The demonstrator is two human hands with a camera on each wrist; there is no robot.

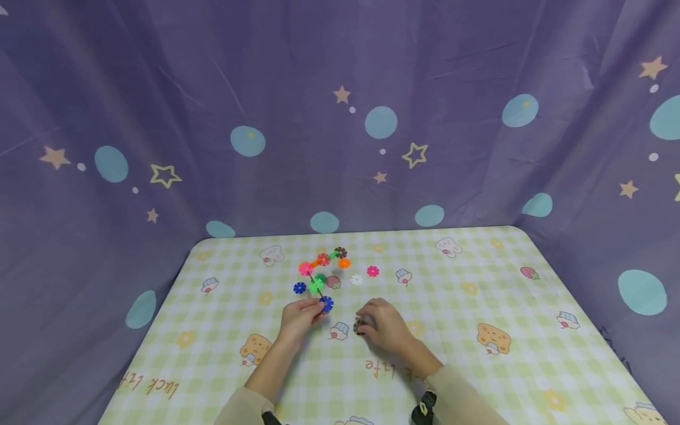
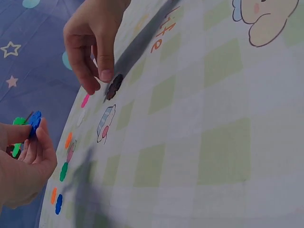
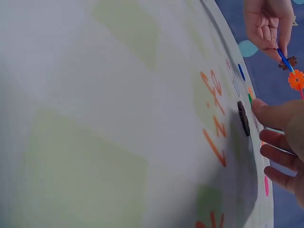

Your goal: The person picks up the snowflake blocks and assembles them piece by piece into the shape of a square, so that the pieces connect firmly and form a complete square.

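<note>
My left hand [image 1: 300,320] pinches a blue snowflake disc [image 1: 327,304] between thumb and fingers. That disc is the near end of a raised chain of interlocked discs, with a bright green disc [image 1: 316,286], a pink disc [image 1: 305,268], a red disc [image 1: 323,260] and a dark brown disc [image 1: 341,252] at the far end. My right hand [image 1: 386,324] hovers low over the table with loosely bent fingers. Its thumb is right by a loose dark brown disc [image 2: 114,87] on the cloth; whether they touch is unclear. The right wrist view shows this brown disc [image 3: 243,118] beside the thumb.
Loose discs lie beyond the hands: blue [image 1: 300,288], dark green [image 1: 321,277], orange [image 1: 344,263], white [image 1: 356,280] and pink [image 1: 373,271]. A checked cloth with printed cartoons covers the table [image 1: 457,389]. A purple curtain [image 1: 451,171] hangs behind its far edge.
</note>
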